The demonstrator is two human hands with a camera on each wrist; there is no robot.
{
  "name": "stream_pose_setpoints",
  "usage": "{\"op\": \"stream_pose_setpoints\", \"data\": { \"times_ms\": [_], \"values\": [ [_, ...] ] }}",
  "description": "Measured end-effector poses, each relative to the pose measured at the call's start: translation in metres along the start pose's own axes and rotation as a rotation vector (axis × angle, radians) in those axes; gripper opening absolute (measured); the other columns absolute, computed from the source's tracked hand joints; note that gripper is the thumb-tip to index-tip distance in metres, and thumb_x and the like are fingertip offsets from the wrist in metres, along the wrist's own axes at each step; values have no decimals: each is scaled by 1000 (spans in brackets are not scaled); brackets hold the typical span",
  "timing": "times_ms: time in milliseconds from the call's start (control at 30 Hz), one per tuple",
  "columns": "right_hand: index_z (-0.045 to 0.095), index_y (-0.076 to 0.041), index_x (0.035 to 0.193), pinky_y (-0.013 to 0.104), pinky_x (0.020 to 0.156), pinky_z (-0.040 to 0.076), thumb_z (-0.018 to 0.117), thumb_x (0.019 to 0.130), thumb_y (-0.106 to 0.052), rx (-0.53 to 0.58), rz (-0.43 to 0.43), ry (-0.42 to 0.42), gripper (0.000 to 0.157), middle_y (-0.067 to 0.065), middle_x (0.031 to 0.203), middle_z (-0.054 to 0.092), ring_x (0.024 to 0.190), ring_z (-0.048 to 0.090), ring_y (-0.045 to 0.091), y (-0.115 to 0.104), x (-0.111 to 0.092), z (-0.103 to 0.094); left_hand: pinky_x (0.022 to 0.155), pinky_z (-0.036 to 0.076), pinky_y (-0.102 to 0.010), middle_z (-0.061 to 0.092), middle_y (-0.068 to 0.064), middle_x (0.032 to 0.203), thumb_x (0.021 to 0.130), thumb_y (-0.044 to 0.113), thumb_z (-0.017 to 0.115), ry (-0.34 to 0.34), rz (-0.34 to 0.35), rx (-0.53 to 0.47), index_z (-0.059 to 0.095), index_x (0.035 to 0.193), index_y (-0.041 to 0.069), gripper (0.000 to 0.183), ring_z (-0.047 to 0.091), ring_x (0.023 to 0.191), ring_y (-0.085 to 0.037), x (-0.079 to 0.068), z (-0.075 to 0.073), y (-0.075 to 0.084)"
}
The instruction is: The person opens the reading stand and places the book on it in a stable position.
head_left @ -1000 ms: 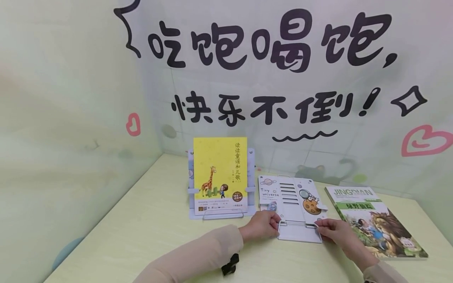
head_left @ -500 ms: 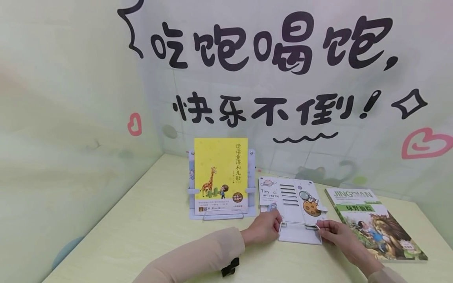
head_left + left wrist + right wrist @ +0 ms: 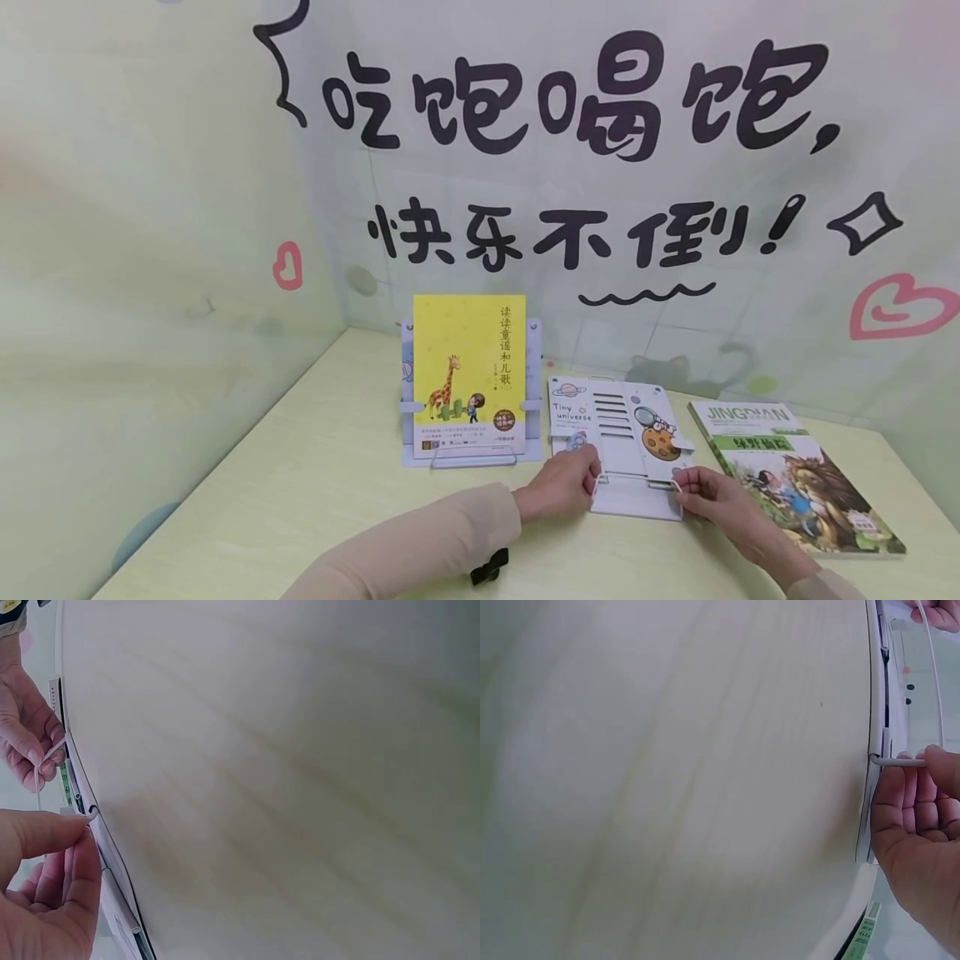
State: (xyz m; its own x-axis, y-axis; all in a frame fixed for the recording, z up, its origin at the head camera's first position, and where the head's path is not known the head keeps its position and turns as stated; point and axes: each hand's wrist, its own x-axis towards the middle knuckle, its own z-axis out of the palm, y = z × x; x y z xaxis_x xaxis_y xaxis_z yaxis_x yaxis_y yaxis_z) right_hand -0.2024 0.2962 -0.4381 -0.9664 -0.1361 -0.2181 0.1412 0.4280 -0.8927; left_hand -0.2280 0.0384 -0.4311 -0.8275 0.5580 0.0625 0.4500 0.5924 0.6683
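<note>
In the head view a white book stand (image 3: pixel 622 450) printed "Tiny universe" lies nearly flat on the table. Its thin white wire page holder (image 3: pixel 637 477) is tilted up off the front lip. My left hand (image 3: pixel 562 482) pinches the left end of this wire between thumb and forefinger. At the opposite end my right hand (image 3: pixel 722 502) pinches the wire too. The right wrist view shows the wire's side arm (image 3: pixel 904 761) running from the stand's edge to the right thumb. Between the hands, the wire stretches across in both wrist views.
Left of them a yellow book (image 3: pixel 468 375) stands propped on another book stand (image 3: pixel 534 417). To the right lies a green-and-white book (image 3: pixel 798 475). A small black object (image 3: pixel 491 567) rests near the left sleeve. The wall (image 3: pixel 480 179) rises behind the table (image 3: pixel 315 500).
The wire page holder has tilted up slightly from the stand's front, with both hands keeping their pinch on its ends. The head view has shifted a little; the books stay put.
</note>
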Motion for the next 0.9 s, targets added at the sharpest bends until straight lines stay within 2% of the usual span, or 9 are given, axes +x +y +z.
{"op": "stream_pose_setpoints", "data": {
  "times_ms": [367,633,900],
  "values": [
    [47,13,109,21,65,47,62,88,-7,24,-111,-79,33,1,89,53,77,50,6,3,-3,-5,58,36,-14,47,11,67,73,-10,66,22,52,88,52,88,13,31,43,63,-3,-1,3,0],
    [47,14,109,21,64,47,62,89,-8,11,-133,-83,33,2,88,54,76,51,6,5,-5,-5,58,34,-13,46,12,66,72,-10,66,50,90,142,52,85,13,30,41,63,-4,-1,3,0],
    [46,16,107,21,62,48,61,90,-7,-25,-263,-113,33,-2,86,55,74,53,3,8,-7,-8,60,33,-14,46,12,66,71,-11,66,60,113,161,53,85,13,31,41,62,-3,-3,4,0]
  ]
}}
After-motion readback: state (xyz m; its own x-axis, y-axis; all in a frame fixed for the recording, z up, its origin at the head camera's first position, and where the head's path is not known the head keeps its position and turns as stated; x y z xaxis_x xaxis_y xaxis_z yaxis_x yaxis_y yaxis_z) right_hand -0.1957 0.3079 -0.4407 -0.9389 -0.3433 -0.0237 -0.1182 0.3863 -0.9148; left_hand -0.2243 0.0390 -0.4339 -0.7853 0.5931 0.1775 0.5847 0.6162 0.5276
